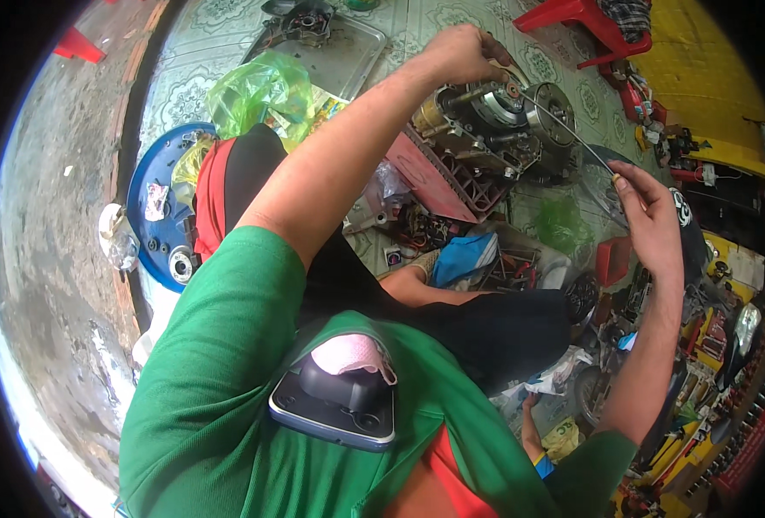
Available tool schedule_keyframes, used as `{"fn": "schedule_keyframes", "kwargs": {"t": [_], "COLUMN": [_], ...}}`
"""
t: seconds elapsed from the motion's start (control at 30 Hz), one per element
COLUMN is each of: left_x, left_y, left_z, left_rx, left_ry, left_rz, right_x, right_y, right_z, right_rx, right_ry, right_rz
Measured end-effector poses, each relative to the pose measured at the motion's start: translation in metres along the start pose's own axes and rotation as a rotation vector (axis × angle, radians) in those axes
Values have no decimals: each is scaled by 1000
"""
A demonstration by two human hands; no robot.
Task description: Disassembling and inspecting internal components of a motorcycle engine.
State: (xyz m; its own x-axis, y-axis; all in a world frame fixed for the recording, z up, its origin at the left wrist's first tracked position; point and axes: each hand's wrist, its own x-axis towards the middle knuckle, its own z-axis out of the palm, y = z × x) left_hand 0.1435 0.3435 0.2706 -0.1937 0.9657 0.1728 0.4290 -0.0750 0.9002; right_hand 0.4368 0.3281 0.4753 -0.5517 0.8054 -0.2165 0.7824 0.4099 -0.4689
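Observation:
A motorcycle engine [495,121] with round metal covers and grey casing rests on a red plastic crate, ahead of me. My left hand [467,55] reaches over its top with fingers curled down at a small round part. What the fingertips grip is partly hidden. On the right, my right hand [652,211] pinches the near end of a long thin metal rod [564,125], where a yellowish bit shows. The rod slants up and left across the engine's round cover, its far tip close to my left fingers.
The red crate [434,177] stands on patterned tiles. Leftward are a metal tray [361,60], a green plastic bag [257,95] and a blue round tray [148,226] with small parts. Tools [702,414] crowd the right side. A red stool [590,26] stands beyond the engine.

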Motion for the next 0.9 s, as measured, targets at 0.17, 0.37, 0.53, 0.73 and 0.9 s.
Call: {"fn": "schedule_keyframes", "kwargs": {"t": [0.17, 0.37, 0.53, 0.73, 0.9], "left_x": [4, 10, 13, 14, 16], "left_y": [1, 1, 2, 1, 0], "left_z": [2, 5, 7, 9, 7], "left_rx": [104, 131, 157, 135, 132], "left_ry": [-35, -60, -50, -53, -66], "left_rz": [77, 102, 151, 129, 59], "right_x": [5, 9, 8, 13, 17], "right_y": [4, 1, -8, -16, -22], "right_z": [-3, -5, -6, -10, -14], "right_rx": [-19, -39, -58, -91, -132], "right_ry": [-12, -21, 0, -10, -62], "right_rz": [3, 8, 42, 18, 23]}}
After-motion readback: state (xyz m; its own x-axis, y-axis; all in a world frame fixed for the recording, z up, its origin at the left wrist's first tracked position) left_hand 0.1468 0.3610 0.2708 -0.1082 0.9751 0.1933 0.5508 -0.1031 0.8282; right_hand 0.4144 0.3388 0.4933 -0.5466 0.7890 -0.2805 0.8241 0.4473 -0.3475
